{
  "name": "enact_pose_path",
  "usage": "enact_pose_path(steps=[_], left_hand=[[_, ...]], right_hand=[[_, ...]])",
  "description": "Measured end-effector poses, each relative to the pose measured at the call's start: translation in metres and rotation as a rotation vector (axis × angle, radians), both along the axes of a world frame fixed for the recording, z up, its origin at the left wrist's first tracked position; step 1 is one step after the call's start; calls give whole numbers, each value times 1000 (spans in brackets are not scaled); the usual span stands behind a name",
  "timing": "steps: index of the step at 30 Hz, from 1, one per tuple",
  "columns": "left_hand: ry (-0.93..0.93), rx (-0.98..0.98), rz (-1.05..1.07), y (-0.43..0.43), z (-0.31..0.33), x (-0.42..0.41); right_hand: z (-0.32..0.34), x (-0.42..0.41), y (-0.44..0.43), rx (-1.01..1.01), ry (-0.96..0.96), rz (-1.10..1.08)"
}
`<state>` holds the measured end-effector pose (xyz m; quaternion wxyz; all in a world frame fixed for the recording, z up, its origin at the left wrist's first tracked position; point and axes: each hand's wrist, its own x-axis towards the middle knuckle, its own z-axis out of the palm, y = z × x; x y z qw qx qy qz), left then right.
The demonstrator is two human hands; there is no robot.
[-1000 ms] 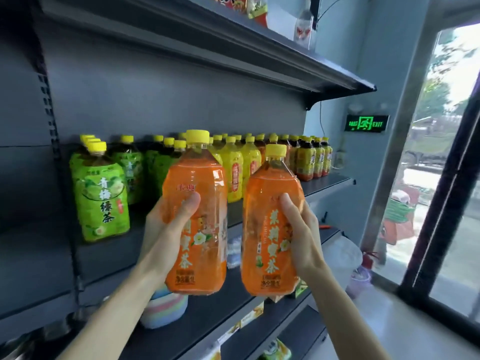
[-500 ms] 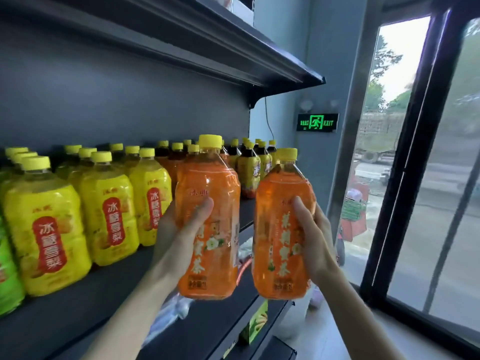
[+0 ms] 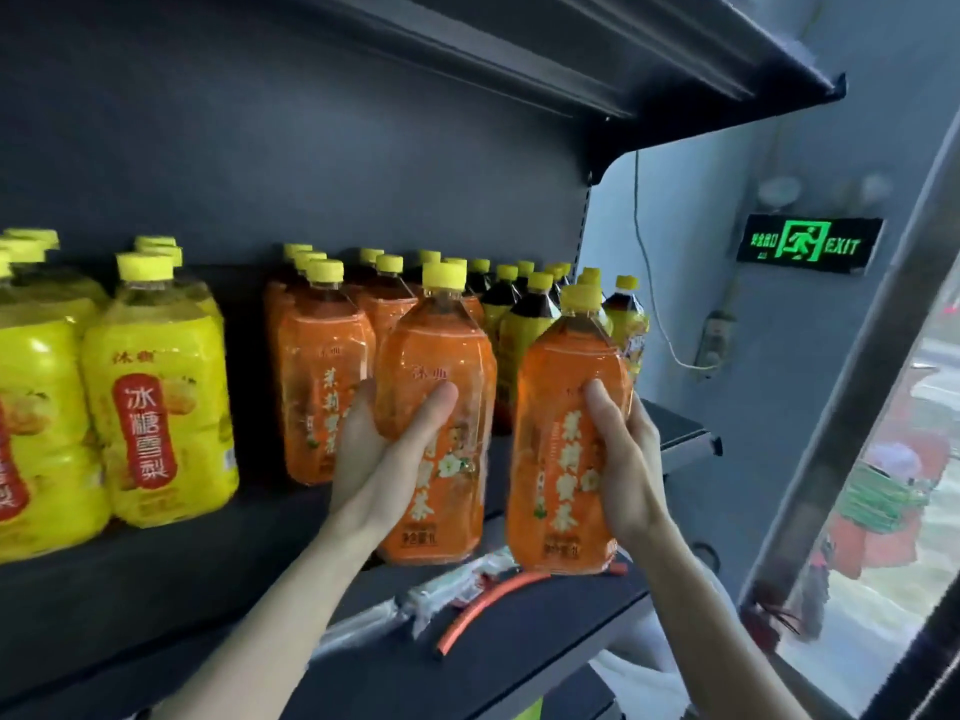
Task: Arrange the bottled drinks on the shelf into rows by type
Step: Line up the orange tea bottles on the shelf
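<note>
My left hand (image 3: 387,454) grips an orange tea bottle (image 3: 441,376) with a yellow cap, held upright just in front of a row of matching orange bottles (image 3: 322,366) on the dark shelf (image 3: 208,553). In my right hand (image 3: 621,459) is a second orange bottle (image 3: 561,407), upright, level with the shelf's front edge and to the right of the first. Yellow pear-drink bottles (image 3: 156,407) stand in rows at the left. Dark tea bottles with yellow labels (image 3: 519,324) stand behind, toward the shelf's right end.
An upper shelf (image 3: 675,54) overhangs the bottles. On the lower shelf (image 3: 519,657) lie an orange tube (image 3: 483,605) and a plastic-wrapped item (image 3: 447,589). A lit green exit sign (image 3: 808,245) hangs on the grey wall at right, beside a window frame (image 3: 852,407).
My view and both hands have moved right along the shelf with the two orange bottles. The green bottles have left the view and the orange row is now right behind my left bottle.
</note>
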<state>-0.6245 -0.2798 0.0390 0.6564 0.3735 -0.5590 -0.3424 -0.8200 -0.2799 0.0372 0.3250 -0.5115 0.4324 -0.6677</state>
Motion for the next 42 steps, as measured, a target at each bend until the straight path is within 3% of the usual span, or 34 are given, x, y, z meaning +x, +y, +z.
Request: enact_pose_path(steps=[12,28,32,42], left_hand=[[14,-21,324,-62,-15,-19],[-5,-47,688,-17,-20,-32],[-13,-48,690,-14,-19,-24],[-28,-11,645,-17,-24,6]], right_hand=[[-6,-6,-129,-44,-7,319],[-15,13,-129,-13,101,614],[-35,14,-121,-19,350,585],[-34,50,-130,-2,362,464]])
